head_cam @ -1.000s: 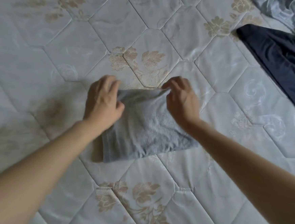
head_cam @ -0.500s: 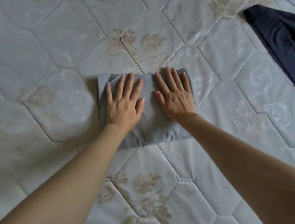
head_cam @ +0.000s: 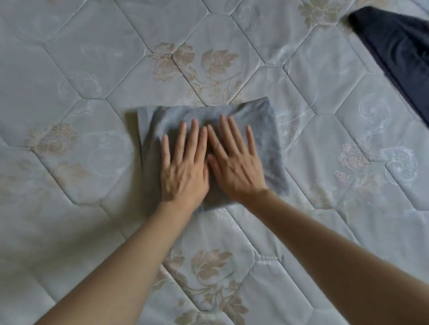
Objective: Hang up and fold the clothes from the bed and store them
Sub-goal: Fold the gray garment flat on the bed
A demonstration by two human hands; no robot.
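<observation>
Both hands, left hand point(head_cam: 183, 175) and right hand point(head_cam: 237, 172), now lie flat and released, side by side mid-bed on the grey folded garment point(head_cam: 261, 122), having slid together from wider apart, so I judge it storable, dark garment point(head_cam: 406, 65) waiting at two o'clock.
</observation>
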